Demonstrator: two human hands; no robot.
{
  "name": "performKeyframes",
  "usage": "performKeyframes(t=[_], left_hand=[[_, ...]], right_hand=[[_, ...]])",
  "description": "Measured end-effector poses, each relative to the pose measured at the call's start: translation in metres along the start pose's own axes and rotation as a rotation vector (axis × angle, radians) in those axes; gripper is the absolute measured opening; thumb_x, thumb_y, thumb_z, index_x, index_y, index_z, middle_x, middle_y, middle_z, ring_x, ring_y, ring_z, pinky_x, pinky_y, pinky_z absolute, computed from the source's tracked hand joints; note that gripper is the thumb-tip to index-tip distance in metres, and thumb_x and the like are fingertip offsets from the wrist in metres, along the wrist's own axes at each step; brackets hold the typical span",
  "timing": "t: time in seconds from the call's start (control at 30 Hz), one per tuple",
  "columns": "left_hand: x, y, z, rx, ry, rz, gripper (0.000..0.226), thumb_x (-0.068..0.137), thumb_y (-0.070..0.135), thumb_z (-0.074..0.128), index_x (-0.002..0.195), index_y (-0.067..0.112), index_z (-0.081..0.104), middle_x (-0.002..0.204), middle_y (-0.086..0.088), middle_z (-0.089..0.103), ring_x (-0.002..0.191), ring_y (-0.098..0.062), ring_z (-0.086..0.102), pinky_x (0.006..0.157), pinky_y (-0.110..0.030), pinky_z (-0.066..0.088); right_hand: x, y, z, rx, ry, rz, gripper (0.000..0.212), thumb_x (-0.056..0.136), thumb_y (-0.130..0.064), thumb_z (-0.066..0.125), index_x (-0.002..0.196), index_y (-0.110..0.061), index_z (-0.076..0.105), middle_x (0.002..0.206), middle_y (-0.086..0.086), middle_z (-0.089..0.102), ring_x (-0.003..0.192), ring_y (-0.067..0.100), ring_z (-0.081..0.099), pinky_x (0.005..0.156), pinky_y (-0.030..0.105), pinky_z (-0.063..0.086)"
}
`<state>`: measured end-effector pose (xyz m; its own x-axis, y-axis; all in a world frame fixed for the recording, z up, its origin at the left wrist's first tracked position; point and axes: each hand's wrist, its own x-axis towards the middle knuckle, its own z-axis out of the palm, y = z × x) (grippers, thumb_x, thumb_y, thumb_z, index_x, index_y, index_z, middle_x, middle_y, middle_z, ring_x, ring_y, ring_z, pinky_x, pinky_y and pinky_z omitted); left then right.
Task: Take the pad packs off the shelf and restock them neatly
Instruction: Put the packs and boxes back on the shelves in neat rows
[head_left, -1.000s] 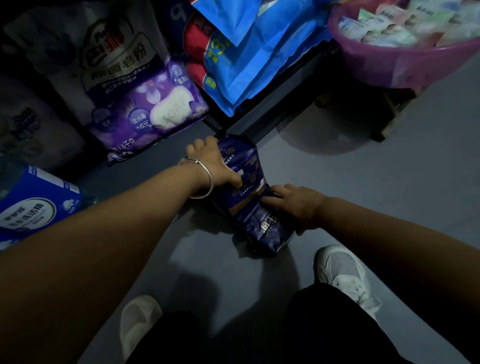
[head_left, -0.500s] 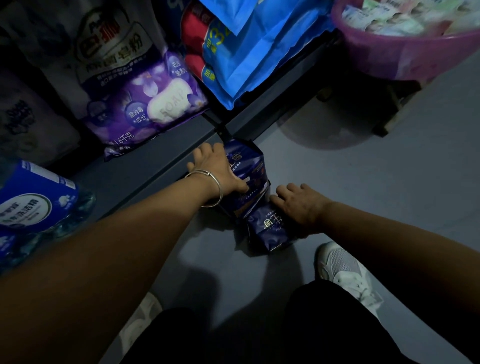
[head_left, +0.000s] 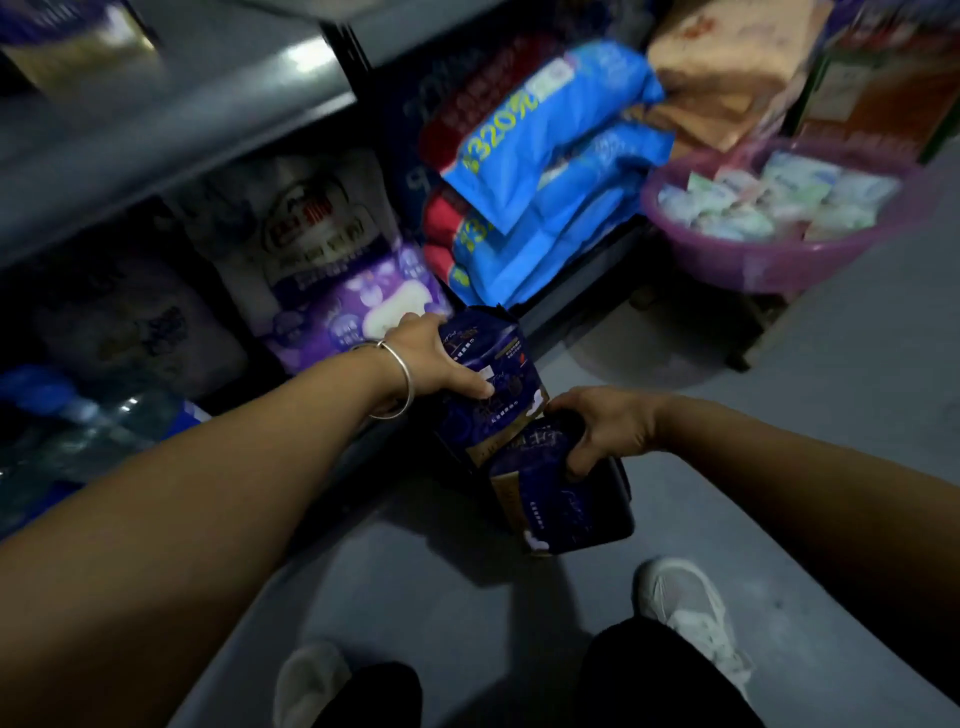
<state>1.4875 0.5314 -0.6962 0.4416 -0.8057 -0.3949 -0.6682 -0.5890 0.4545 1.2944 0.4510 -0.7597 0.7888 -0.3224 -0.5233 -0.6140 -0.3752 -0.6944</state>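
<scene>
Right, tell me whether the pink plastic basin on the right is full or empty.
Full: the pink plastic basin holds a heap of small pale packets that reaches its rim.

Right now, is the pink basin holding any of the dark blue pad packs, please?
No, the pink basin holds only pale packets; both dark blue pad packs are in the person's hands.

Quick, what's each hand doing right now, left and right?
Left hand: grips the upper dark blue pad pack.
Right hand: grips the lower dark blue pad pack.
</scene>
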Motion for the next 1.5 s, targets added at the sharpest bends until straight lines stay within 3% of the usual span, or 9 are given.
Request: performKeyframes(t=[0.13, 0.27, 0.37, 0.67, 0.77, 0.87, 1.0, 1.23, 1.5], left_hand=[[-0.037, 0.022, -0.066, -0.087, 0.044, 0.057, 0.104, 0.023, 0.060, 0.088, 0.114, 0.018, 0.059, 0.115, -0.004, 0.062, 0.099, -0.022, 0.065, 0.086, -0.039, 0.056], [-0.089, 0.045, -0.138, -0.114, 0.101, 0.127, 0.054, 0.059, 0.026, 0.088, 0.105, 0.016, 0.060, 0.098, -0.003, 0.069, 0.081, -0.017, 0.068, 0.068, -0.029, 0.058], [-0.121, 0.058, -0.185, -0.112, 0.191, 0.186, 0.045, 0.069, 0.016, 0.082, 0.104, 0.020, 0.055, 0.091, 0.003, 0.064, 0.072, -0.005, 0.061, 0.058, -0.014, 0.048], [-0.184, 0.068, -0.294, -0.118, 0.474, 0.237, 0.052, 0.067, 0.020, 0.083, 0.107, 0.019, 0.051, 0.103, -0.001, 0.060, 0.094, -0.021, 0.061, 0.086, -0.036, 0.053], [-0.185, 0.062, -0.320, -0.144, 0.556, 0.231, 0.041, 0.068, 0.018, 0.083, 0.096, 0.020, 0.053, 0.100, -0.002, 0.059, 0.087, -0.019, 0.058, 0.075, -0.029, 0.050], [-0.174, 0.053, -0.341, -0.175, 0.620, 0.201, 0.057, 0.066, 0.019, 0.084, 0.114, 0.013, 0.055, 0.105, -0.004, 0.060, 0.088, -0.021, 0.059, 0.076, -0.030, 0.047], [-0.147, 0.036, -0.362, -0.130, 0.672, 0.138, 0.046, 0.062, 0.021, 0.086, 0.096, 0.016, 0.056, 0.104, -0.006, 0.063, 0.089, -0.023, 0.061, 0.079, -0.032, 0.051], [-0.077, 0.012, -0.377, 0.054, 0.617, 0.034, 0.086, 0.050, 0.035, 0.089, 0.125, 0.010, 0.053, 0.120, -0.007, 0.059, 0.105, -0.026, 0.060, 0.092, -0.041, 0.052], [-0.008, -0.018, -0.367, 0.409, 0.470, -0.078, 0.101, 0.072, 0.041, 0.076, 0.149, 0.015, 0.017, 0.152, -0.008, 0.020, 0.141, -0.029, 0.018, 0.116, -0.037, 0.023]], right_hand=[[-0.030, -0.057, -0.029, 0.114, 0.038, -0.087, 0.053, 0.072, 0.000, 0.073, 0.120, -0.016, 0.059, 0.110, 0.005, 0.067, 0.099, 0.019, 0.065, 0.083, 0.029, 0.055], [-0.060, -0.113, -0.053, 0.173, 0.144, -0.206, 0.046, 0.072, 0.001, 0.074, 0.114, -0.015, 0.065, 0.097, 0.002, 0.070, 0.091, 0.017, 0.067, 0.085, 0.032, 0.055], [-0.078, -0.153, -0.068, 0.209, 0.213, -0.295, 0.040, 0.072, 0.005, 0.072, 0.109, -0.009, 0.066, 0.089, 0.001, 0.070, 0.081, 0.012, 0.066, 0.077, 0.027, 0.056], [-0.109, -0.255, -0.125, 0.190, 0.414, -0.452, 0.051, 0.054, -0.011, 0.078, 0.102, -0.009, 0.064, 0.095, 0.006, 0.068, 0.077, 0.010, 0.065, 0.071, 0.022, 0.053], [-0.107, -0.282, -0.144, 0.147, 0.546, -0.455, 0.061, 0.048, -0.018, 0.079, 0.106, -0.005, 0.064, 0.098, 0.012, 0.066, 0.083, 0.020, 0.062, 0.080, 0.036, 0.052], [-0.095, -0.302, -0.163, 0.104, 0.653, -0.470, 0.033, 0.063, -0.009, 0.081, 0.091, -0.006, 0.065, 0.084, 0.012, 0.065, 0.074, 0.023, 0.061, 0.071, 0.034, 0.052], [-0.071, -0.321, -0.183, 0.071, 0.796, -0.467, 0.036, 0.064, -0.023, 0.079, 0.093, -0.009, 0.062, 0.090, 0.013, 0.067, 0.081, 0.027, 0.064, 0.075, 0.039, 0.054], [-0.026, -0.347, -0.204, 0.126, 0.888, -0.530, 0.032, 0.067, -0.021, 0.076, 0.094, -0.012, 0.062, 0.088, 0.008, 0.067, 0.082, 0.025, 0.066, 0.073, 0.040, 0.057], [0.021, -0.357, -0.213, 0.072, 0.977, -0.528, 0.041, 0.056, -0.033, 0.075, 0.089, -0.015, 0.060, 0.087, 0.006, 0.064, 0.078, 0.022, 0.062, 0.069, 0.037, 0.056]])
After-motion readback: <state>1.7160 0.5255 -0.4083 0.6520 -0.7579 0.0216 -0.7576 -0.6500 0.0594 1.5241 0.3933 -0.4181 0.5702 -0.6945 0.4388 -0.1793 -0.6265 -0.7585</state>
